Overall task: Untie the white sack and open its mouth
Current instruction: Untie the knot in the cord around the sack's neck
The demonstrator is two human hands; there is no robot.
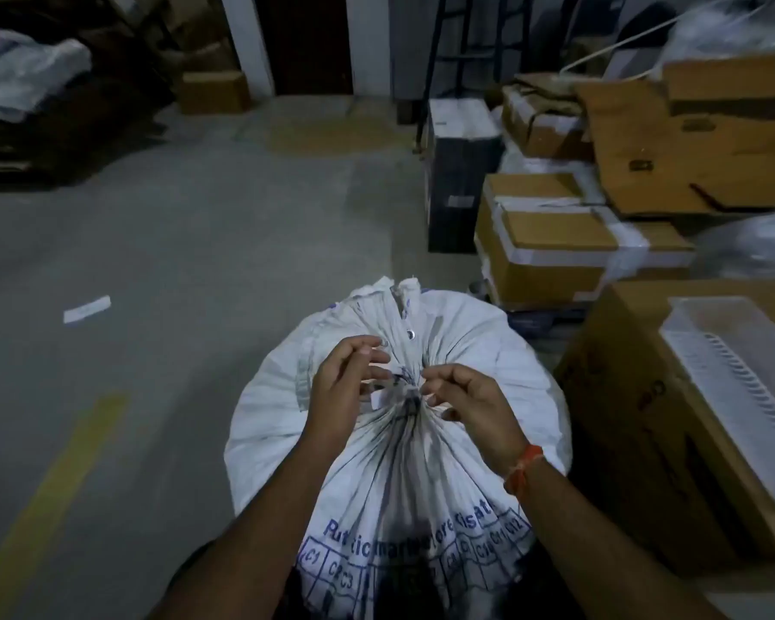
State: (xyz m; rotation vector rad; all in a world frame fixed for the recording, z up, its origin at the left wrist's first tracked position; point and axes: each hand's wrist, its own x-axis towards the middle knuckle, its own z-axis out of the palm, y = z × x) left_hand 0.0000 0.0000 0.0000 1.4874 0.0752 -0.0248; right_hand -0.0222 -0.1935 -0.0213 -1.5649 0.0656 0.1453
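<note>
Where the white sack (399,422) stands on the grey floor (153,270), its gathered neck is bunched tight at the middle and both hands work at that knot. The left hand (341,387) curls its fingers loosely beside the tie, thumb and forefinger close together, though whether they pinch anything cannot be told. The right hand (466,396), with an orange wristband (522,469), pinches at the bunched fabric with its fingertips. Cardboard boxes (555,234) are stacked to the right, just beside the sack. A paper strip (87,309) lies on the floor, well apart.
</note>
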